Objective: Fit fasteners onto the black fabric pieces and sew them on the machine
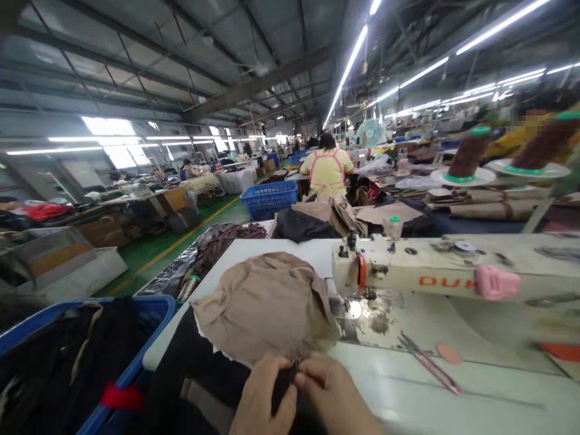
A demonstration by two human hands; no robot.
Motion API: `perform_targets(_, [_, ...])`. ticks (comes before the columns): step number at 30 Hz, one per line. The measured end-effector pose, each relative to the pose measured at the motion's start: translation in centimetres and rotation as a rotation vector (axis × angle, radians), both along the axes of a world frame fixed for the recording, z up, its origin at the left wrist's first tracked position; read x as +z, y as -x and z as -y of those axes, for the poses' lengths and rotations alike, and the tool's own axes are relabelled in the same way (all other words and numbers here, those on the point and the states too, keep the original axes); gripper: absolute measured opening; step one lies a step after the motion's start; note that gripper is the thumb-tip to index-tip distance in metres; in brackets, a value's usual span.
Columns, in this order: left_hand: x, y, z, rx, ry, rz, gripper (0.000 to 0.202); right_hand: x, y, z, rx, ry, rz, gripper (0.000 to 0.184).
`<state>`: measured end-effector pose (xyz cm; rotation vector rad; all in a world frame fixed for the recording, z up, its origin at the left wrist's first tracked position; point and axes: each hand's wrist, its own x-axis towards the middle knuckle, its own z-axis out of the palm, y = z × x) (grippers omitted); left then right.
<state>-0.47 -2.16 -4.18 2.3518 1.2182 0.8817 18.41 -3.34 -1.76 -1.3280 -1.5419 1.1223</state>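
Note:
My left hand (263, 399) and my right hand (333, 396) meet at the bottom edge of the view, both pinched closed on a small piece of dark fabric (283, 386) between them. Just beyond the hands lies a rumpled heap of tan fabric (265, 305) on the white sewing table (408, 386). Black cloth (199, 368) hangs off the table's near left edge under the tan heap. The sewing machine (430, 269) stands to the right, its needle end beside the tan fabric.
Thread snips with pink handles (428, 362) lie on the table right of my hands. A blue crate (136, 362) of dark garments sits at lower left. Thread cones (469, 154) stand at upper right. A person in yellow (327, 169) works ahead near a blue basket (269, 199).

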Motion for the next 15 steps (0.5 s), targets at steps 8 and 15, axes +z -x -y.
perform_targets(8, [5.3, -0.5, 1.4, 0.058, 0.317, 0.138, 0.023, 1.7, 0.5, 1.5, -0.161, -0.241, 0.241, 0.006])
perform_targets(15, [5.0, 0.2, 1.3, 0.117, 0.428, 0.186, 0.024, 0.0, 1.6, 1.8, -0.192, -0.178, -0.117, 0.014])
